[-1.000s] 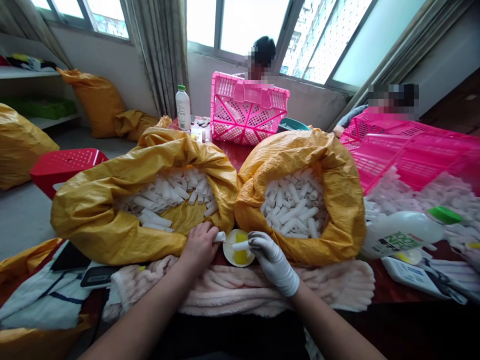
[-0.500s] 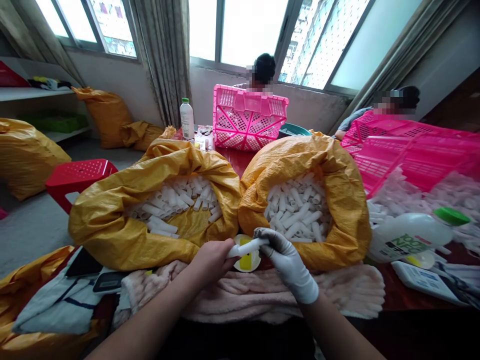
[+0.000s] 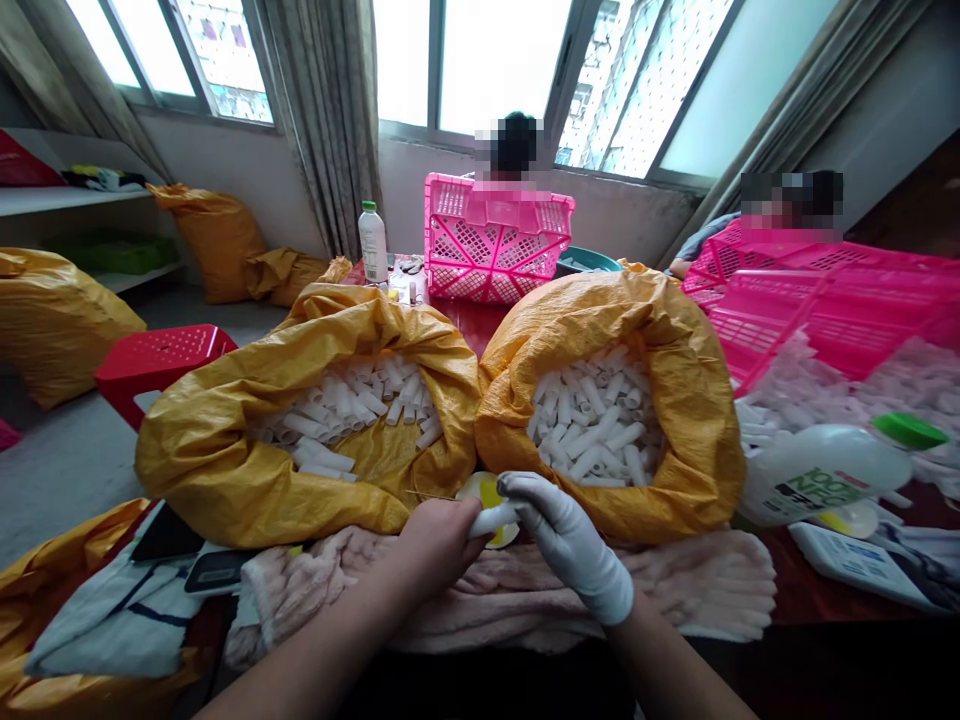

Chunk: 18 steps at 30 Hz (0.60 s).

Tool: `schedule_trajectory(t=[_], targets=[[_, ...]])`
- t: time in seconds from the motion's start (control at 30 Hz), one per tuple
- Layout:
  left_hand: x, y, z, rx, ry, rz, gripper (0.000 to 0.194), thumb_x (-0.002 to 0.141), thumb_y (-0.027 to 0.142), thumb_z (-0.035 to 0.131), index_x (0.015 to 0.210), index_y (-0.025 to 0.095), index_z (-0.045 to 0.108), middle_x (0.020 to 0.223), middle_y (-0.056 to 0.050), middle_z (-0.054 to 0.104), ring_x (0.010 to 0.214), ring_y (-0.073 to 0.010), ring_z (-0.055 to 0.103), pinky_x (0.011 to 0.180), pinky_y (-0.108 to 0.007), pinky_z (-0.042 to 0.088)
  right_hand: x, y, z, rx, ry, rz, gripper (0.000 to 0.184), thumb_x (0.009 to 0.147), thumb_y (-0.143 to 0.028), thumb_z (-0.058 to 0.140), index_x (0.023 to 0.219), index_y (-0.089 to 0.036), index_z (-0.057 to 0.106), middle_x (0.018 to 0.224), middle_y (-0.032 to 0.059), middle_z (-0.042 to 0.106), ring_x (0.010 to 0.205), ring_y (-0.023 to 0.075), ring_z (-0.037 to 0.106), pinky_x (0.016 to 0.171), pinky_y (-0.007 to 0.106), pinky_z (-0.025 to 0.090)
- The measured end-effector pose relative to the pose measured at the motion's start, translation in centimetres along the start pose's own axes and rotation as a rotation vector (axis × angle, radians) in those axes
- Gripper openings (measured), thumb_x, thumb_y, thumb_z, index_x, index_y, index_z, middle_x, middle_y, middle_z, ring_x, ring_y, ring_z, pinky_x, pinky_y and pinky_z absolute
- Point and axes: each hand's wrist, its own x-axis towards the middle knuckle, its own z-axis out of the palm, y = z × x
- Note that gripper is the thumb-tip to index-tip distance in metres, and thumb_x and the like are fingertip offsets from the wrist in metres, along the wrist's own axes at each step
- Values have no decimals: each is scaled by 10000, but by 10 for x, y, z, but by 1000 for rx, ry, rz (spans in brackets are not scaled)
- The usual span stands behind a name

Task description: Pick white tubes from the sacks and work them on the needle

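Note:
A short white plastic tube [image 3: 495, 518] lies between my two hands, low over the table's front edge. My bare left hand [image 3: 439, 545] is wrapped round its left end. In a white glove with grey-stained fingertips, my right hand [image 3: 566, 545] pinches the other end. Just behind the hands is a round yellow-and-white thing [image 3: 491, 490], partly covered by them. Two orange woven sacks stand open beyond: the left sack [image 3: 225, 420] and the right sack [image 3: 701, 430]. Loose tubes [image 3: 592, 410] like the held one fill the right sack, and more tubes [image 3: 352, 395] lie in the left.
A pink fluffy cloth [image 3: 675, 580] lies under my forearms. At right are a lying bottle [image 3: 825, 470], a white box [image 3: 862, 565] and pink crates [image 3: 772, 320]. Another pink crate [image 3: 499, 240] stands behind the sacks; two people sit farther back. A red stool [image 3: 165, 360] is at left.
Both hands have moved slightly down with the tube. Less of the tube shows between them, and my left hand has turned so its back faces up more.

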Motion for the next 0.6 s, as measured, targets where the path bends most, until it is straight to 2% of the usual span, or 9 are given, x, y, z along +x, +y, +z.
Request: schedule_trajectory(t=[0.07, 0.13, 0.23, 0.33, 0.4, 0.47, 0.53, 0.6], targets=[[-1, 7, 2, 115, 34, 0, 228, 822, 348, 399, 781, 171, 536, 699, -57, 604, 665, -189, 573, 621, -287, 409, 2, 3, 8, -72, 27, 171, 281, 865, -389, 382, 792, -186, 562, 726, 31, 597, 660, 139, 565, 600, 249, 478], [-1, 11, 2, 145, 12, -15, 267, 829, 364, 379, 770, 167, 548, 673, -68, 603, 645, -199, 578, 610, -302, 415, 3, 6, 16, -121, 23, 280, 381, 860, -455, 347, 640, -183, 498, 566, -5, 510, 517, 113, 487, 479, 220, 412], [-3, 11, -1, 44, -77, -31, 310, 807, 441, 403, 797, 181, 573, 709, -70, 620, 652, -204, 587, 578, -289, 416, -1, 5, 25, -123, 20, 253, 402, 856, -473, 336, 608, -183, 462, 547, -12, 478, 500, 103, 454, 467, 211, 382], [-7, 12, -5, -203, -260, -17, 308, 766, 473, 463, 818, 200, 595, 752, -41, 632, 683, -180, 586, 568, -247, 414, -8, -1, 27, -110, -4, 164, 387, 863, -442, 337, 605, -185, 468, 539, -10, 479, 497, 102, 456, 487, 215, 392], [-12, 15, -9, -394, -404, -3, 337, 756, 500, 473, 859, 206, 600, 778, -15, 635, 703, -159, 582, 575, -219, 417, -17, -5, 23, -122, -32, 118, 389, 862, -436, 334, 588, -194, 468, 525, -8, 474, 487, 109, 460, 483, 226, 402], [-17, 20, -16, -483, -480, 57, 380, 737, 521, 497, 953, 221, 583, 838, 5, 633, 736, -150, 577, 605, -209, 426, -33, -7, 13, -166, -60, 139, 370, 848, -448, 353, 603, -210, 497, 541, 5, 508, 502, 130, 496, 492, 249, 432], [-22, 19, -30, -414, -437, 144, 397, 735, 489, 519, 1048, 247, 548, 910, 6, 623, 783, -151, 567, 659, -217, 432, -58, -6, -5, -299, 22, 249, 296, 813, -477, 413, 685, -257, 564, 632, 26, 586, 579, 173, 564, 512, 281, 472], [-25, 6, -51, -212, -294, 157, 310, 774, 359, 497, 1064, 261, 544, 938, -14, 613, 821, -155, 554, 719, -233, 427, -90, -3, -29, -484, 243, 396, 202, 772, -499, 479, 812, -340, 597, 785, 34, 634, 719, 214, 607, 519, 301, 493]])
